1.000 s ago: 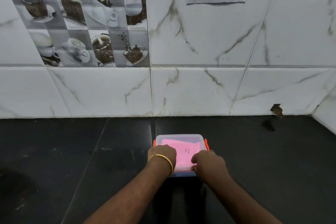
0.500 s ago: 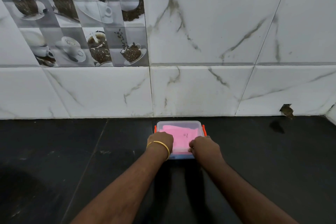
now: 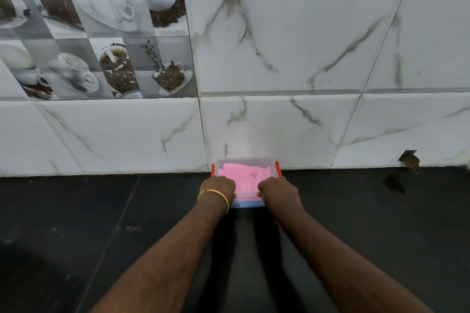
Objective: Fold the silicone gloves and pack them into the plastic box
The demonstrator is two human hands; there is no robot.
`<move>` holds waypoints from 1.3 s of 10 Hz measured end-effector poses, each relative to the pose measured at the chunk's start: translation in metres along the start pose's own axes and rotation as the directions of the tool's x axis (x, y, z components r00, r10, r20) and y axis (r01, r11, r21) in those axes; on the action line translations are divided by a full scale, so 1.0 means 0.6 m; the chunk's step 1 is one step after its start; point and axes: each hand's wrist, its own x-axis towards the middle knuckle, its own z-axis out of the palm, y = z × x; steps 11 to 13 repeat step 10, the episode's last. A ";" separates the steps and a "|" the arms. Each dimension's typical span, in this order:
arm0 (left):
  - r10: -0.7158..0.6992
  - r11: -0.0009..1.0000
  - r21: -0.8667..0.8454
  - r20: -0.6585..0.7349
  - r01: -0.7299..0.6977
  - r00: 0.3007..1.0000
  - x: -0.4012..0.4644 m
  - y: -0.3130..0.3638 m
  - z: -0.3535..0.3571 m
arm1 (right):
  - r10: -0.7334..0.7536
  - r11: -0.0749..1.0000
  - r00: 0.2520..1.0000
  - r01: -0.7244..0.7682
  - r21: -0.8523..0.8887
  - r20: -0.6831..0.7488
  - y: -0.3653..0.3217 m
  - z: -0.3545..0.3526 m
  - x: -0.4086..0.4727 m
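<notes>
A clear plastic box (image 3: 246,163) with orange side clips stands on the black counter, its far edge against the tiled wall. Its lid is on, and pink silicone gloves (image 3: 245,176) show through it, folded flat inside. My left hand (image 3: 218,187), with a gold bangle on the wrist, rests curled on the box's near left corner. My right hand (image 3: 277,192) is curled on the near right corner. Both hands press against the box's front edge; their fingertips are hidden.
The black stone counter (image 3: 101,223) runs left and right of the box. White marble-look tiles (image 3: 292,58) form the wall just behind it, with coffee-picture tiles at upper left. A chipped hole in the wall (image 3: 410,160) sits at lower right.
Both hands have pushed the closed box away from me across the counter until it meets the wall. The view has tilted down and closer.
</notes>
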 end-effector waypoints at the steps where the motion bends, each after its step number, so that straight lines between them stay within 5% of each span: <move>1: -0.003 1.000 0.005 0.000 0.003 1.000 0.010 -0.002 -0.001 | -0.006 1.000 1.000 0.006 -0.001 0.001 0.004 0.004 0.014; 13: -0.030 0.998 0.045 -0.043 0.032 0.999 -0.027 0.015 0.017 | -0.048 0.984 0.994 0.031 -0.177 -0.093 0.001 0.032 -0.018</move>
